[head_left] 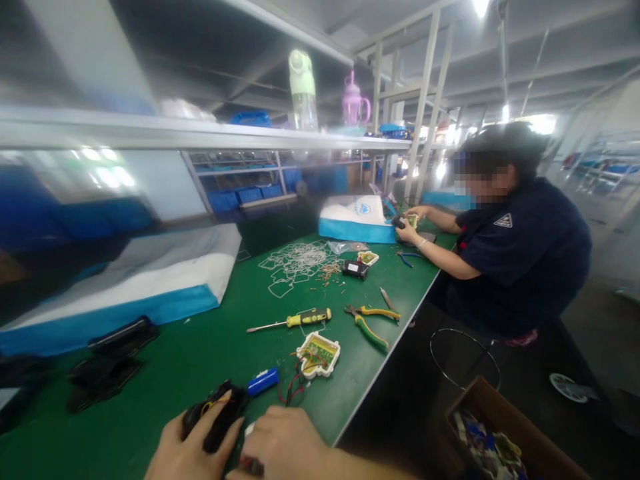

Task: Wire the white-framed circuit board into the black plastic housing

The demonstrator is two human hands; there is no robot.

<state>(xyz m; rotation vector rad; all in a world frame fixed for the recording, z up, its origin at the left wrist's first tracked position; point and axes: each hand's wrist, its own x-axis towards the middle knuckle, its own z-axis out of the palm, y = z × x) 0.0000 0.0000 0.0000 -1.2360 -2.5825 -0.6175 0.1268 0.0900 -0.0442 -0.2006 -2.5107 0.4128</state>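
My left hand (193,443) is wrapped over a black plastic housing (220,427) at the bottom edge, with a thin yellow wire showing between its fingers. Close beside it, my right hand (285,443) is closed, its fingers curled down; a bit of white and red shows by them, but what they hold is mostly hidden. Just beyond my hands lies a blue cylindrical battery (263,381). Red and black wires run near it to a green circuit board in a white frame (319,355). A yellow-and-black screwdriver (307,318) and yellow-green cutting pliers (373,321) rest farther up.
Black housings (113,363) lie left on the green table (190,353), near a white-and-blue bag (195,300). White loop gaskets (300,260) and screws (329,272) are scattered ahead. A co-worker (520,233) handles a part across the corner. A box of parts (520,427) stands below right.
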